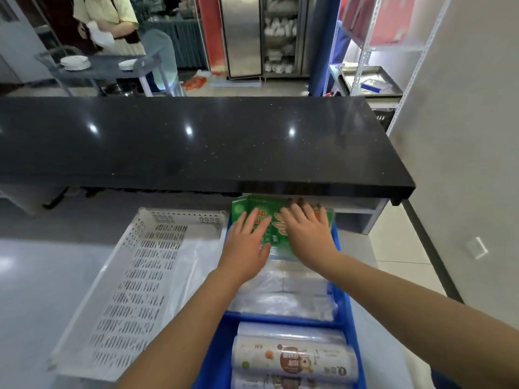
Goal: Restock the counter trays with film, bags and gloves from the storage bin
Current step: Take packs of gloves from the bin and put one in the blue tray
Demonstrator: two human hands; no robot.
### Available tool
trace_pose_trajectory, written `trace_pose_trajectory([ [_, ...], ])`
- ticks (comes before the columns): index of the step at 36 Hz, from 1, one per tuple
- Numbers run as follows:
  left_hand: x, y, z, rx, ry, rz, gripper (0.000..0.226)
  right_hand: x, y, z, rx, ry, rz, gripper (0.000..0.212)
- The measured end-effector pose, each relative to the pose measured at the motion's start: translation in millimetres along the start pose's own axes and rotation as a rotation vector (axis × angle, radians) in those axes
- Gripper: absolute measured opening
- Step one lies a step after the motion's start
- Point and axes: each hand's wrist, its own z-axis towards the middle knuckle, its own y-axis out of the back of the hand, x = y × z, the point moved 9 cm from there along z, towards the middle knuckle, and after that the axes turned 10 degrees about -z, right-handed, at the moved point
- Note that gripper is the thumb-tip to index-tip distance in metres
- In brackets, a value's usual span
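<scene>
Left hand [247,234]: fingers spread, flat on the green glove pack [276,238].
Right hand [307,228]: spread flat on the same pack.
Pack: at the far end of the blue bin [344,301].

Green pack [242,211] far edge under black ledge [196,141]; film rolls [295,360] cut off bottom.
</scene>
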Motion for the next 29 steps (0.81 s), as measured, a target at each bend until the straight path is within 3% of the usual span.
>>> trace_pose_trajectory([
  [3, 4, -11, 11, 0.026, -0.026, 0.145, 0.066, -5, -12, -26, 0.015, -0.03, 0.042, 0.063],
  [9, 12, -21, 26, 0.041, -0.076, 0.22, 0.067, -26, -41, -46, 0.108, -0.163, 0.154, 0.061],
  [13, 23, -23, 35, 0.043, -0.023, 0.234, 0.073, -32, -57, -38, 0.184, -0.132, 0.227, 0.065],
  [22, 27, -30, 45, 0.084, 0.0, 0.211, 0.079, -43, -62, -26, 0.179, -0.066, 0.344, 0.07],
  [29, 30, -40, 40, 0.093, 0.037, 0.177, 0.081, -48, -64, -25, 0.241, -0.037, 0.255, 0.07],
])
